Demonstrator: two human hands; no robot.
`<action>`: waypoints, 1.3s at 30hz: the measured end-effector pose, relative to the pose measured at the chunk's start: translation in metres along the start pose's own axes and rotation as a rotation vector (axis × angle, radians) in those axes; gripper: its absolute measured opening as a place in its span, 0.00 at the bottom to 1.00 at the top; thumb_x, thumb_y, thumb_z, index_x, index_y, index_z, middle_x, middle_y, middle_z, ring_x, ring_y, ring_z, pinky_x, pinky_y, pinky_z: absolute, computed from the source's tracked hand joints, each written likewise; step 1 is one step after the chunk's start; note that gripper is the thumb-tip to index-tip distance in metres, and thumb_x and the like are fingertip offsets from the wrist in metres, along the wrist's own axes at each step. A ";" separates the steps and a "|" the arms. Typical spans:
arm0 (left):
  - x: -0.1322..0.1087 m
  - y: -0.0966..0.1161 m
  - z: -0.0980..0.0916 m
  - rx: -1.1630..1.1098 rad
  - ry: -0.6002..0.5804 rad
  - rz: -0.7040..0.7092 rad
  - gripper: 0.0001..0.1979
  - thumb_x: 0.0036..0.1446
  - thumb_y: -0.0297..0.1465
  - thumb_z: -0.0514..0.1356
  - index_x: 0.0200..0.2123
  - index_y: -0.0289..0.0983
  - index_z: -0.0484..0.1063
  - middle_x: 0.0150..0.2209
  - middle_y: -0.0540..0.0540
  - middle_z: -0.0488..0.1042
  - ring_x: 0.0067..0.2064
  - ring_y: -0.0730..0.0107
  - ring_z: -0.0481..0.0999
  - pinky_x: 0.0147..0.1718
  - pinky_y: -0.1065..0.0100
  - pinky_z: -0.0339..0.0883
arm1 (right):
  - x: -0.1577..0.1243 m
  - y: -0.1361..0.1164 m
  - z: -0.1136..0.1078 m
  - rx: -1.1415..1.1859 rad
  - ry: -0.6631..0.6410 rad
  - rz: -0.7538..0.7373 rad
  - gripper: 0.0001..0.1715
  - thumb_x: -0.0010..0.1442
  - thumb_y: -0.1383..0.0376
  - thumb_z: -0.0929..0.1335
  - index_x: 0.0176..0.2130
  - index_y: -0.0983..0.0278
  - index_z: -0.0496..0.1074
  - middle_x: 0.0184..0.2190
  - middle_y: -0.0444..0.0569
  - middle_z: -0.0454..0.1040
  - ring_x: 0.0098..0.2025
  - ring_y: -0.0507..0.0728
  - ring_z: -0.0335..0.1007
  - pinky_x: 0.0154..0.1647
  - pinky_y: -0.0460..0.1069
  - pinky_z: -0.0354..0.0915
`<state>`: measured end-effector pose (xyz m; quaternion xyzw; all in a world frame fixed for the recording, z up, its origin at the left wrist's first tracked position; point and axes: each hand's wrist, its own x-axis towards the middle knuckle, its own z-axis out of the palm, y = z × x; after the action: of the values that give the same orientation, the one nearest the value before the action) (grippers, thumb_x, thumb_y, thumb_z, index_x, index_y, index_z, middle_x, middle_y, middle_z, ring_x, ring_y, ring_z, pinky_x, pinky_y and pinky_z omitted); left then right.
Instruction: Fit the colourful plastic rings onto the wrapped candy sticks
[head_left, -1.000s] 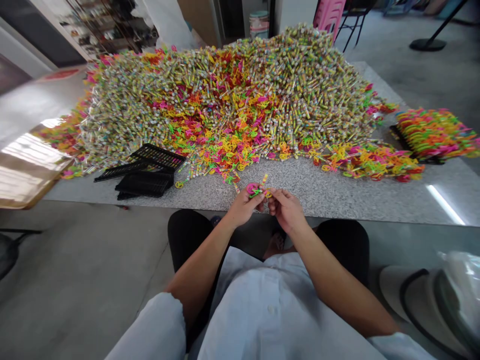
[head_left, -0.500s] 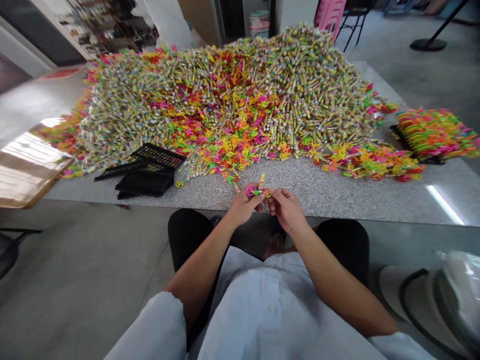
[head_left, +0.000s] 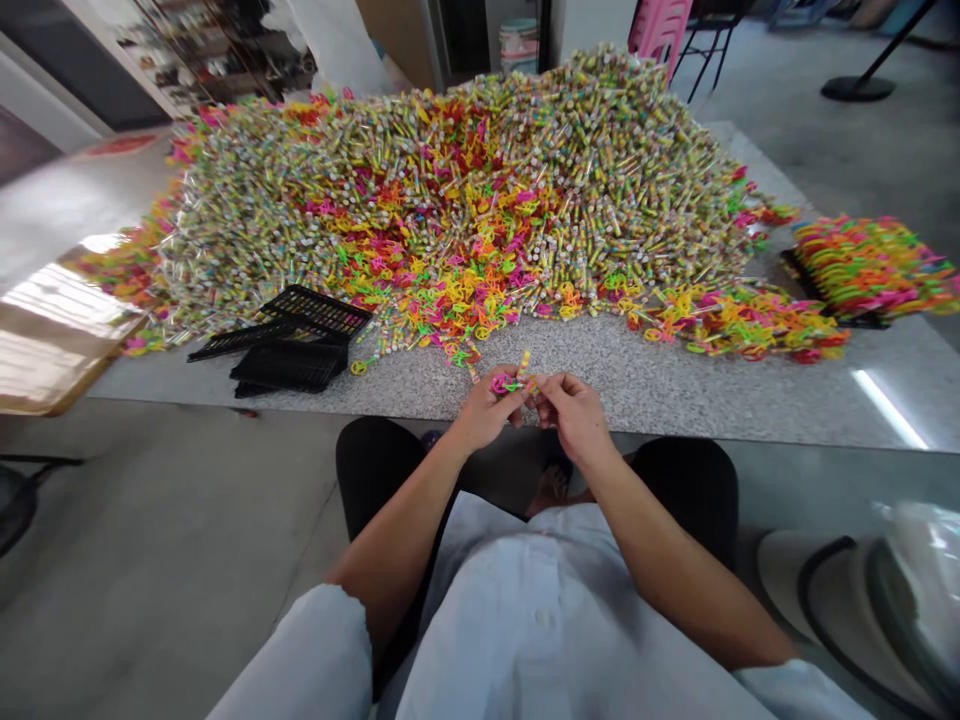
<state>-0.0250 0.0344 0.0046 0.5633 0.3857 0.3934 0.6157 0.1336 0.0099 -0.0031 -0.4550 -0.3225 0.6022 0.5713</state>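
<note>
As your bare left hand (head_left: 484, 412) is pinching small pink and green plastic pieces (head_left: 505, 385) between thumb and fingers, your bare right hand (head_left: 577, 414) is holding a small yellow plastic piece (head_left: 531, 384) in narrowed fingertips just beside them. A slim, yellow-ended patterned tube (head_left: 524, 365) is standing up between your hands; which one is gripping it, I cannot tell. You are keeping everything at the near edge of the speckled grey table (head_left: 712, 400), where black slatted plastic trays (head_left: 292, 368) are lying to your left.
</note>
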 end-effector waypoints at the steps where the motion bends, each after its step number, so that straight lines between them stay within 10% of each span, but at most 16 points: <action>1: 0.000 0.000 0.000 -0.008 -0.003 0.001 0.21 0.60 0.45 0.66 0.49 0.38 0.68 0.32 0.50 0.76 0.23 0.75 0.73 0.23 0.71 0.69 | 0.000 0.000 0.000 -0.008 -0.006 -0.007 0.23 0.55 0.47 0.76 0.28 0.60 0.70 0.22 0.42 0.73 0.18 0.49 0.61 0.18 0.45 0.59; 25: 0.000 -0.010 0.017 0.055 0.345 0.072 0.12 0.59 0.40 0.64 0.32 0.37 0.71 0.20 0.54 0.68 0.20 0.75 0.67 0.21 0.72 0.62 | -0.023 -0.018 0.028 -0.362 0.151 -0.195 0.20 0.61 0.49 0.73 0.27 0.59 0.72 0.19 0.42 0.71 0.23 0.53 0.64 0.24 0.48 0.60; 39: 0.002 -0.003 0.014 -0.766 0.203 -0.150 0.12 0.52 0.36 0.67 0.30 0.35 0.70 0.25 0.53 0.69 0.23 0.79 0.68 0.26 0.73 0.65 | -0.016 -0.013 0.020 -0.313 -0.005 -0.148 0.17 0.62 0.50 0.69 0.39 0.61 0.76 0.26 0.44 0.75 0.21 0.52 0.65 0.21 0.47 0.61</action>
<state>-0.0109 0.0303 0.0026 0.2215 0.3100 0.5161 0.7671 0.1197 -0.0015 0.0195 -0.5121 -0.4464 0.5019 0.5354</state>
